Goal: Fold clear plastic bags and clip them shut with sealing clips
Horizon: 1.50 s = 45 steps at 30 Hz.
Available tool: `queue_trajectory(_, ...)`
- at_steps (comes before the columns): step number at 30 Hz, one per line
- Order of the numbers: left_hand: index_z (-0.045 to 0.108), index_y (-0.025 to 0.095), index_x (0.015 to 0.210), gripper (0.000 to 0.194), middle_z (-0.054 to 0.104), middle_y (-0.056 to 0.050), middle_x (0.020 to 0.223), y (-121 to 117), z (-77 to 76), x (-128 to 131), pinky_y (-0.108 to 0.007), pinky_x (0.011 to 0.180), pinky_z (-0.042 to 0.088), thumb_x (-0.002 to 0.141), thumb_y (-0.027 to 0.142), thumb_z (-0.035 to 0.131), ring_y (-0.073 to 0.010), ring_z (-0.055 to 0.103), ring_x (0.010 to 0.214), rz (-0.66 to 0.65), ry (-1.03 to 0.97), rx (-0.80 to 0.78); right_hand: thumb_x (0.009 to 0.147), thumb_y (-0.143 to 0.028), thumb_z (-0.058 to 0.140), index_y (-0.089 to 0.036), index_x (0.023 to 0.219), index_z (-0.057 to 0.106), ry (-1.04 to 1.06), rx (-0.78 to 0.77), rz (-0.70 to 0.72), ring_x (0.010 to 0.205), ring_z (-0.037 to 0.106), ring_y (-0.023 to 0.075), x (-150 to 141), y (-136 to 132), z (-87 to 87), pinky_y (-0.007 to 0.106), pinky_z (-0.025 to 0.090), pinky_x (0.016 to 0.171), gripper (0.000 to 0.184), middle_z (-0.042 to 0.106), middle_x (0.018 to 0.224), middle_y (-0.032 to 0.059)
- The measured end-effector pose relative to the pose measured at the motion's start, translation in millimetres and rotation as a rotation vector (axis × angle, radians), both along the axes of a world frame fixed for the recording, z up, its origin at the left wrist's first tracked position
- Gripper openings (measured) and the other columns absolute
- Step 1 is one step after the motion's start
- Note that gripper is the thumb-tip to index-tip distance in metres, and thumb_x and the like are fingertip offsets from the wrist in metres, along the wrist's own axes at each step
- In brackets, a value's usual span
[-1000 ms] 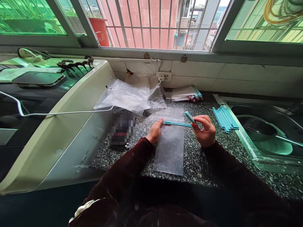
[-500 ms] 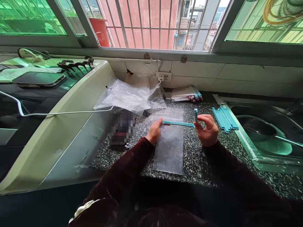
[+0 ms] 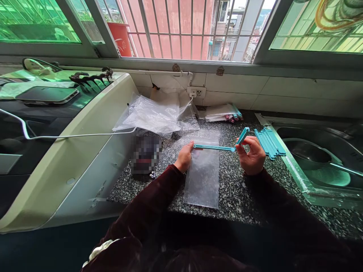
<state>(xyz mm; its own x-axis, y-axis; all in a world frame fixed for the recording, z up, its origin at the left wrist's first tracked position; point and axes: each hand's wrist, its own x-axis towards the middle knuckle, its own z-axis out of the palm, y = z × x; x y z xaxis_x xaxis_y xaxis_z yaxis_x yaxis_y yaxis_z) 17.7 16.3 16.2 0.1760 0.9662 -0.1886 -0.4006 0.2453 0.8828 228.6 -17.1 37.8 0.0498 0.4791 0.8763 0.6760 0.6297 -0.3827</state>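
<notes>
1. Change: the free arm of our slim turquoise plastic hinged clip (image 3: 214,147) has swung from leaning left, through upright, to leaning right. Our right hand (image 3: 252,155) went right with it; our left hand (image 3: 185,158) barely moved.
2. Meaning: we read it as the clip being opened wider at its hinge (judgement call).
3. Fingers: left pinching the long bar's left end, right pinching the raised arm near the hinge. We can't tell if the left also catches plastic.
4. Looks: straight bar, near level, crossing over the upper part of the clear flat plastic bag (image 3: 202,181) on the black-and-white speckled countertop (image 3: 232,189). Raised arm looks short, probably foreshortened.
</notes>
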Motion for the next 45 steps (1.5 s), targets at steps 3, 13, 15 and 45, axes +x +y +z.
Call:
queue_trajectory(3, 0.061, 0.015, 0.060, 0.036, 0.050, -0.001, 0.046, -0.1, 0.6, -0.1, -0.022, 0.037, 0.030, 0.081, 0.042, 0.050, -0.0094, 0.039, 0.039, 0.022, -0.003, -0.021, 0.078, -0.026, 0.060, -0.021, 0.084, 0.060, 0.019, -0.027, 0.002, 0.078, 0.058, 0.0185, 0.6, -0.4, 0.6, 0.038, 0.050, 0.070, 0.007, 0.063, 0.082, 0.0037)
queue_trajectory(13, 0.060, 0.012, 0.066, 0.033, 0.056, -0.003, 0.052, 0.4, 7.6, -1.8, -0.022, 0.039, 0.031, 0.083, 0.036, 0.045, -0.0086, 0.040, 0.039, 0.055, -0.050, -0.077, 0.080, -0.031, 0.059, -0.021, 0.085, 0.058, 0.153, -0.086, 0.004, 0.077, 0.060, 0.0173, 5.7, -0.6, -3.4, 0.034, 0.051, 0.064, 0.011, 0.065, 0.087, 0.0044)
queue_trajectory(15, 0.059, 0.012, 0.065, 0.033, 0.055, -0.002, 0.051, 0.3, 9.1, -1.9, -0.022, 0.039, 0.030, 0.083, 0.037, 0.046, -0.0086, 0.040, 0.039, 0.060, -0.053, -0.082, 0.080, -0.031, 0.058, -0.021, 0.084, 0.057, 0.169, -0.088, 0.004, 0.077, 0.061, 0.0169, 5.9, -0.6, -2.9, 0.033, 0.051, 0.063, 0.011, 0.065, 0.087, 0.0040)
queue_trajectory(45, 0.056, 0.015, 0.064, 0.029, 0.058, -0.003, 0.054, 5.6, 13.2, -7.5, -0.022, 0.039, 0.030, 0.082, 0.036, 0.046, -0.0088, 0.040, 0.038, 0.154, -0.111, -0.073, 0.080, -0.038, 0.058, -0.022, 0.084, 0.060, 0.381, -0.071, 0.120, 0.055, 0.051, 0.0109, 8.3, 6.8, -4.5, 0.028, 0.044, 0.051, 0.016, 0.061, 0.078, 0.0007)
